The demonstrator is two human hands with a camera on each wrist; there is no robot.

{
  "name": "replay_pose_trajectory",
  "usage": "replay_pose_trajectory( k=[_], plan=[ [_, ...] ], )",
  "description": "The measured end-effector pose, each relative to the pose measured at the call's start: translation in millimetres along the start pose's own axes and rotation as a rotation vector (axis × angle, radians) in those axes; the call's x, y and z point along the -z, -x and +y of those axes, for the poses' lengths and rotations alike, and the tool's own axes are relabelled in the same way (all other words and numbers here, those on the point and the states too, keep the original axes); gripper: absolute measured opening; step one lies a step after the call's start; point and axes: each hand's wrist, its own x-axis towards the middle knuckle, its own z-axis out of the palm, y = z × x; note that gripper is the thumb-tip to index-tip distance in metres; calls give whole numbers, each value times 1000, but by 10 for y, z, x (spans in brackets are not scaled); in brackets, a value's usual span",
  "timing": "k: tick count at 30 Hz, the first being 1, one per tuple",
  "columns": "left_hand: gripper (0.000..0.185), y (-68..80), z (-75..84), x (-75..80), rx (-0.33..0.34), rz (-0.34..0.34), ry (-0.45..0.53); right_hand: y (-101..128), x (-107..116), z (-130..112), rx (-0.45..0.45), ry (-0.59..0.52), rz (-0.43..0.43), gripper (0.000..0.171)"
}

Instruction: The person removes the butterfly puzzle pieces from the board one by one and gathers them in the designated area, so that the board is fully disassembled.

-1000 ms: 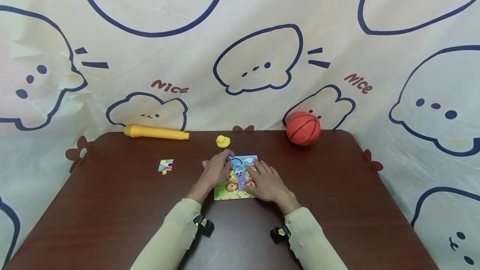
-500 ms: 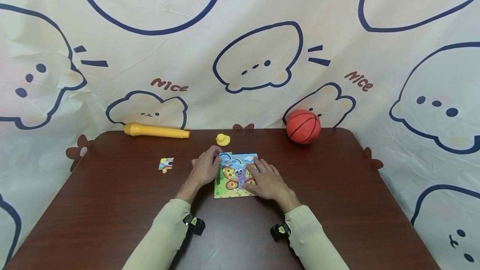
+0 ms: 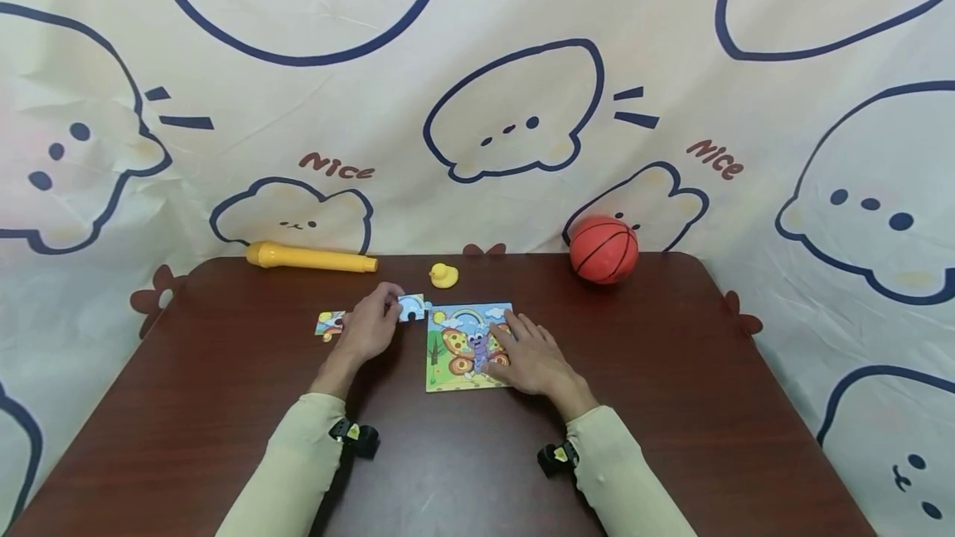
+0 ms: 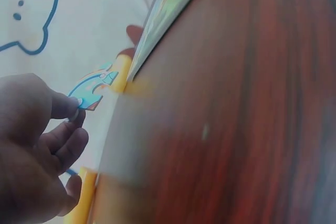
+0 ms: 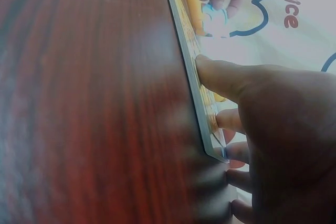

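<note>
left hand (image 3: 367, 328) pinches a blue piece (image 3: 411, 307) at the puzzle board (image 3: 466, 348)'s ten o'clock; right hand (image 3: 531, 361) presses it flat; another loose piece (image 3: 329, 324) lies farther left

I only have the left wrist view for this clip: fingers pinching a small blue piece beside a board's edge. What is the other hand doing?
Observer: The right hand lies flat on the puzzle board, fingers spread over the butterfly picture.
Operator: Is the pinched piece seated in the board?
Observer: No. The left hand holds the blue puzzle piece just off the board's far left corner.
Operator: Any other loose pieces?
Observer: One, a colourful loose piece on the table, left of the left hand.
</note>
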Motion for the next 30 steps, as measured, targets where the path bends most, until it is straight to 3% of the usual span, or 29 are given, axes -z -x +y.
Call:
replay_pose_trajectory(
  k=[10, 24, 30],
  plan=[
    [24, 23, -201, 173, -22, -12, -94, -9, 7, 11, -3, 0, -4, 75],
    [27, 20, -341, 316, 117, -74, -176, -4, 10, 13, -7, -12, -5, 74],
    [29, 21, -387, 313, 108, -72, -214, -5, -1, 18, 2, -18, -4, 74]
  ],
)
